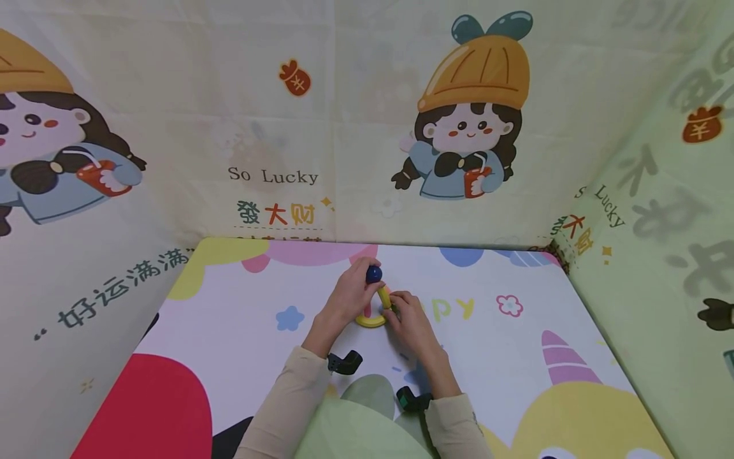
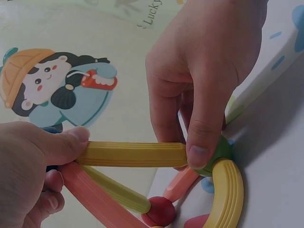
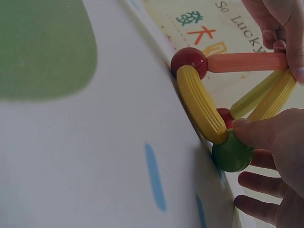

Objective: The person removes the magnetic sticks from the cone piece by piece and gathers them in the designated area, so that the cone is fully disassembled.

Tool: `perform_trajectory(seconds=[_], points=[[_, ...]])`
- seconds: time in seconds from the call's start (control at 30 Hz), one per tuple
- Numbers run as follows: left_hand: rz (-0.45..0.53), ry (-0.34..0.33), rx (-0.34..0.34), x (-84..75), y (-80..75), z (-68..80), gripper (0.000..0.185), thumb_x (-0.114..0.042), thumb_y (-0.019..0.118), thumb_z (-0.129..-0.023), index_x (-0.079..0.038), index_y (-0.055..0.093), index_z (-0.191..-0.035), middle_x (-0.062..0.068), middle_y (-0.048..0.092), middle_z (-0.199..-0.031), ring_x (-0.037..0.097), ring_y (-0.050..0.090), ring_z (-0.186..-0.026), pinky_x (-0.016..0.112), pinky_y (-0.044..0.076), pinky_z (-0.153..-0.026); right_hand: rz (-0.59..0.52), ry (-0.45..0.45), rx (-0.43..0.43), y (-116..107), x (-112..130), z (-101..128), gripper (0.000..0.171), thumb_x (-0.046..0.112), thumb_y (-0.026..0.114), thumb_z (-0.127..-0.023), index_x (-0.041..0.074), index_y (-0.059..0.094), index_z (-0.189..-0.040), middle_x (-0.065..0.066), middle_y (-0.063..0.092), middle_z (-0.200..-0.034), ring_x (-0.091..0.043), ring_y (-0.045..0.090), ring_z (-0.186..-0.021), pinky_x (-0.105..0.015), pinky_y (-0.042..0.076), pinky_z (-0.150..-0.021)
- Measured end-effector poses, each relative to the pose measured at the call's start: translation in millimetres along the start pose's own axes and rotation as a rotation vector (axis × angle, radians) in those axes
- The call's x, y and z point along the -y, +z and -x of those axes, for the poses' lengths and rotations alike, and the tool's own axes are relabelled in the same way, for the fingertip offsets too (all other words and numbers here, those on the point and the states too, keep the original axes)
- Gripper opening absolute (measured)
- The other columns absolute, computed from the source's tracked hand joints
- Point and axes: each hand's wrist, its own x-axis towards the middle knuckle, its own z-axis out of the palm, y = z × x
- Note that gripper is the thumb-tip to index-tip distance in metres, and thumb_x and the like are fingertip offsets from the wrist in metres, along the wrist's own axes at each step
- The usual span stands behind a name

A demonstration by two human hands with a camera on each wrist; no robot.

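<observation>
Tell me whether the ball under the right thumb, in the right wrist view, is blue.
No: the ball under the right hand thumb is green, set at the end of the curved yellow rod.

The counter (image 1: 241,331) wears a cartoon-printed mat with flowers, a unicorn horn at 4 o'clock and a red patch at 8 o'clock. A toy frame of ribbed sticks and balls (image 1: 374,311) stands at its centre, its curved yellow base on the mat.

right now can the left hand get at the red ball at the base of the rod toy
Probably yes. The left hand pinches the stick tops by the blue ball, and the red ball sits uncovered just below; the right hand holds the green ball, off to one side.
</observation>
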Motion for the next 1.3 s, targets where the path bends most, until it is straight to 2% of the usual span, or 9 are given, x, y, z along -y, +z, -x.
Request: perform_trajectory(seconds=[0.3, 0.6, 0.77, 1.3], points=[[-0.002, 0.012, -0.014, 0.9, 1.2, 0.8, 0.041, -0.013, 0.072, -0.092, -0.009, 0.05, -0.126, 0.015, 0.063, -0.126, 0.03, 0.065, -0.119, 0.042, 0.054, -0.1, -0.018, 0.016, 0.007, -1, 2, -1, 0.034, 0.019, 0.07, -0.094, 0.0, 0.068, -0.122, -0.012, 0.062, -0.127, -0.03, 0.056, -0.116, -0.047, 0.05, -0.103], [0.016, 0.022, -0.038, -1.1, 1.4, 3.6, 0.039, -0.008, 0.072, -0.091, -0.009, 0.047, -0.121, 0.02, 0.065, -0.122, 0.034, 0.067, -0.115, 0.046, 0.056, -0.096, -0.025, 0.073, 0.044, 0, 2, -1, 0.035, 0.021, 0.069, -0.096, 0.003, 0.067, -0.125, -0.011, 0.061, -0.13, -0.028, 0.055, -0.12, -0.047, 0.048, -0.107], [0.023, 0.034, -0.058, -2.6, 0.9, 3.6, 0.037, -0.007, 0.072, -0.091, -0.008, 0.048, -0.12, 0.019, 0.065, -0.121, 0.033, 0.067, -0.114, 0.045, 0.056, -0.097, -0.022, 0.057, 0.031, 0, 1, -1, 0.035, 0.021, 0.068, -0.096, 0.003, 0.067, -0.125, -0.011, 0.061, -0.13, -0.029, 0.055, -0.12, -0.047, 0.048, -0.106], [0.171, -0.04, -0.081, -1.4, -1.3, 11.3, 0.041, -0.011, 0.073, -0.091, -0.008, 0.047, -0.122, 0.021, 0.063, -0.123, 0.032, 0.068, -0.111, 0.042, 0.058, -0.092, -0.023, 0.024, 0.007, 1, -2, 0, 0.034, 0.019, 0.07, -0.094, 0.001, 0.067, -0.122, -0.013, 0.062, -0.128, -0.031, 0.057, -0.119, -0.048, 0.049, -0.105]])
